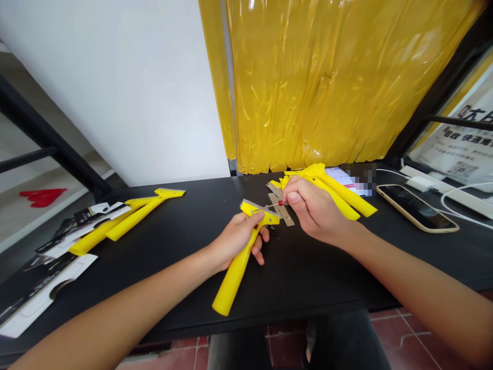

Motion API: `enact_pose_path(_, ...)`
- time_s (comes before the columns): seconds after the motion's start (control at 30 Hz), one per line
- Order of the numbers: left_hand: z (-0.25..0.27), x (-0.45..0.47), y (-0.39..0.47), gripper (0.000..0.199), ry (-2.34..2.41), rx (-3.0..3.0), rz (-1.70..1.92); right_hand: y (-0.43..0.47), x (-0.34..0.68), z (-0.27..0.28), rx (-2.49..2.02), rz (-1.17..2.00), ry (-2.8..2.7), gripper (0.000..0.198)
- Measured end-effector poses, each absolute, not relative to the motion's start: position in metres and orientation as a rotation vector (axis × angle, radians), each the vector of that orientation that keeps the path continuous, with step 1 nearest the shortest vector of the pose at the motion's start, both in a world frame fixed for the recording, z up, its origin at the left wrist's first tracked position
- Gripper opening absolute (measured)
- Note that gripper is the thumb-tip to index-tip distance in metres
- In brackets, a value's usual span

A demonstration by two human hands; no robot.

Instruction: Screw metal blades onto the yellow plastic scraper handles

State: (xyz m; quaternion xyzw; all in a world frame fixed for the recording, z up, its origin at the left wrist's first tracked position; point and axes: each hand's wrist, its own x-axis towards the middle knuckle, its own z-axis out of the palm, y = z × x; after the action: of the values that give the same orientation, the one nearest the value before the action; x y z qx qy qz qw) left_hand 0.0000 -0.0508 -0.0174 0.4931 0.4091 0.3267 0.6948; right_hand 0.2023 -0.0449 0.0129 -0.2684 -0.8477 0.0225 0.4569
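My left hand [233,234] was closed around the neck of a yellow scraper [234,277], thumb pressed on its head, the handle slanting down toward me above the black table [327,282]. My right hand [314,208] was curled shut on a screwdriver [281,203], most of its handle hidden in the fist, its thin shaft lying nearly flat across the scraper's head. Whether the tip sat in a screw could not be determined. Loose metal plates [285,216] lay just beyond the head, near more yellow scrapers [348,198]. In my judgement, sound work here called for a firm thumb on the head, the shaft raised square to the screw, steady pressure before turning, and the left fingertips clear of the blade edge and any slip of the tip.
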Motion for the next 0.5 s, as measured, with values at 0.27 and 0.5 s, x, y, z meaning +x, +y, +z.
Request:
enact_pose_path(0.27, -0.0124, 0.0018, -0.0533, 0.03, 0.928, 1.096, 0.739, -0.0437, 0.2097, 0.0162, -0.554, -0.013, -2.321, 0.015)
enact_pose_path(0.5, -0.0178, 0.0, -0.0523, 0.033, 0.932, 1.162, 0.715, -0.0488, 0.2073, 0.0167, -0.769, -0.131, -2.201, 0.014)
